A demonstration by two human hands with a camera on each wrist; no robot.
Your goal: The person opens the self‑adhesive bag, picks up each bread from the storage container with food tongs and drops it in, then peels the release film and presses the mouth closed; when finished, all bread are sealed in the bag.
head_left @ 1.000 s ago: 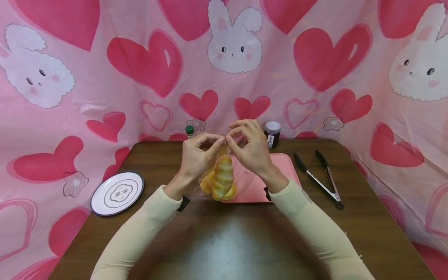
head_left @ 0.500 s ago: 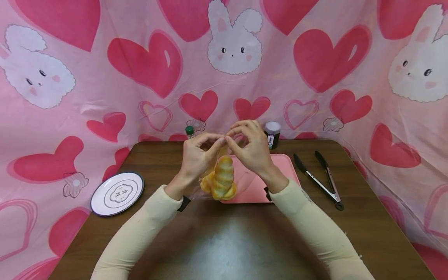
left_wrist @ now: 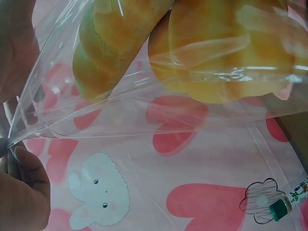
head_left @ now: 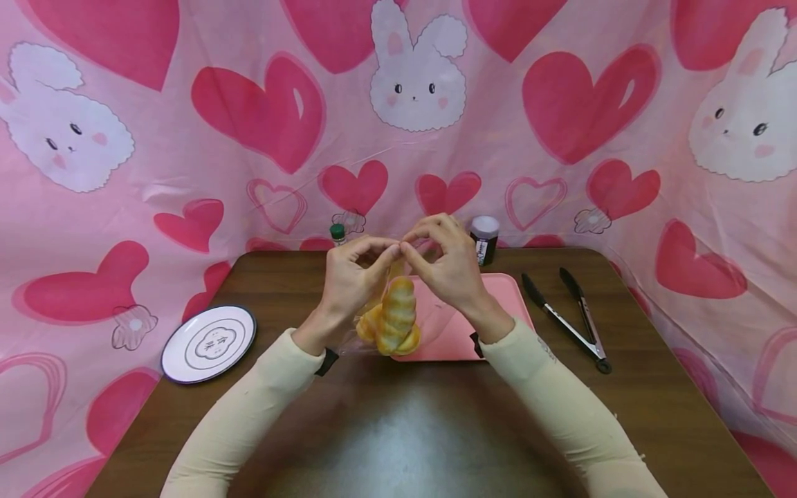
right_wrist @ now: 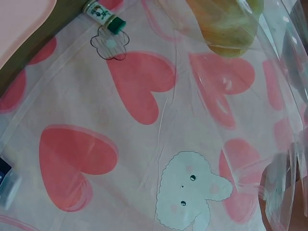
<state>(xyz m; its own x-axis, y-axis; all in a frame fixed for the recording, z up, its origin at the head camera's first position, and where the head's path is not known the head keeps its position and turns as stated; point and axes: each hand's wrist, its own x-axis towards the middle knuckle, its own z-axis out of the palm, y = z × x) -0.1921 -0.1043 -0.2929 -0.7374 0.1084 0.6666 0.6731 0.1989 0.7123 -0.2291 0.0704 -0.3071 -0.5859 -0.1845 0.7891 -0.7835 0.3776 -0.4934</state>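
A clear plastic bag (left_wrist: 130, 122) hangs from my two raised hands, with golden, ridged bread rolls (head_left: 397, 318) inside. My left hand (head_left: 353, 275) pinches the bag's top edge between thumb and forefinger. Right beside it, fingertips close together, my right hand (head_left: 447, 266) pinches the same edge, its other fingers loosely bent. In the left wrist view the film draws taut toward the fingers at the left edge, and the bread (left_wrist: 216, 53) shows through it. The right wrist view sees one roll (right_wrist: 231, 29) blurred behind the film.
Behind the bag lies a pink tray (head_left: 504, 311). Black-tipped metal tongs (head_left: 582, 325) rest to its right, and a white plate with a dark rim (head_left: 208, 346) is at the left. A green-capped bottle (head_left: 338, 234) and a white-lidded dark jar (head_left: 484, 241) stand at the back.
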